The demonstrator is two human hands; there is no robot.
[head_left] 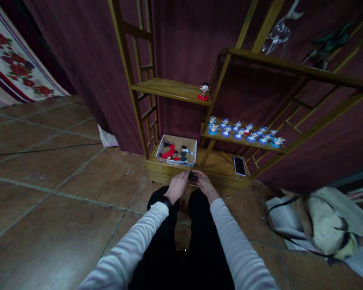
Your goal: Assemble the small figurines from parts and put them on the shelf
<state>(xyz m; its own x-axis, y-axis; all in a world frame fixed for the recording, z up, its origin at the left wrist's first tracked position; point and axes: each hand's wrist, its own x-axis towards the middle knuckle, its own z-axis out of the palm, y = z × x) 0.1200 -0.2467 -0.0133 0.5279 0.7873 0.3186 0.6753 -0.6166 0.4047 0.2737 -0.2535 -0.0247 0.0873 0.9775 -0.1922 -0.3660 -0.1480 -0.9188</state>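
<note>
Landmark on my feed: the open cardboard box (183,141), sitting on the bottom board of the wooden shelf unit (166,174).

Small dark piece (192,177) is in front of the box, just past its near right corner, up between both hands. Left hand (179,186): fingers closed on the piece from its left end. Right hand (203,182): fingers closed on it from the other end. Too small and dark for me to tell what it is. Dark band (165,202) on left wrist, nearer me than the box.

Inside the box: red discs (170,153) mostly left and center, grey discs (183,158) on the right, a black-and-white figure (187,151) lying near the right wall, a few dark bits among them.

Above and right of the box: one figurine on a red base (203,92), upright at the shelf end. Farther right, a lower shelf carries two rows of mostly blue figurines (240,133). Phone (239,166) lies right of the box, same board. Beige bag (325,225) on the floor, well right of the box.
</note>
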